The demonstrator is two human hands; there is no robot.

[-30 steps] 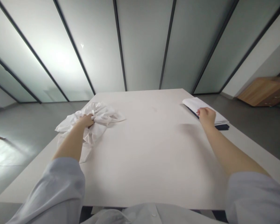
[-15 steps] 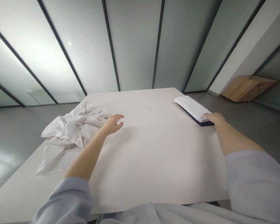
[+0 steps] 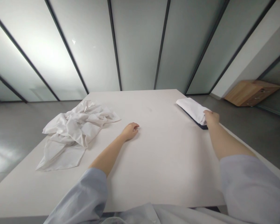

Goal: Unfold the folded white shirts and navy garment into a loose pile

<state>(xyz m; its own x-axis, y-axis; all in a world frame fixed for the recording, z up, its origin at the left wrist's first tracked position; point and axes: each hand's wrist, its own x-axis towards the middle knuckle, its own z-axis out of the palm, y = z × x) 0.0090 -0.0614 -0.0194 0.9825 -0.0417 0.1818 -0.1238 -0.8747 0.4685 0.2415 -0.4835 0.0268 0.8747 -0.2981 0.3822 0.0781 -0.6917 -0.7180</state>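
A crumpled white cloth (image 3: 78,124) lies spread over the left part of the table. To its right, my left hand (image 3: 131,130) is just over the tabletop with its fingers curled, and whether anything is between them is too small to tell. On the table's right side a folded white cloth (image 3: 192,108) rests on a flat dark board (image 3: 203,127). My right hand (image 3: 212,117) grips the near end of that folded cloth, with its fingertips partly hidden.
The white table (image 3: 158,161) reaches from my body toward frosted glass panels (image 3: 140,46). A wooden cabinet (image 3: 245,92) stands on the floor beyond the right edge.
My left hand has moved right and nearer to me, away from the crumpled cloth, and its fingers have curled. My right hand has closed on the folded cloth's end, which now looks bunched.
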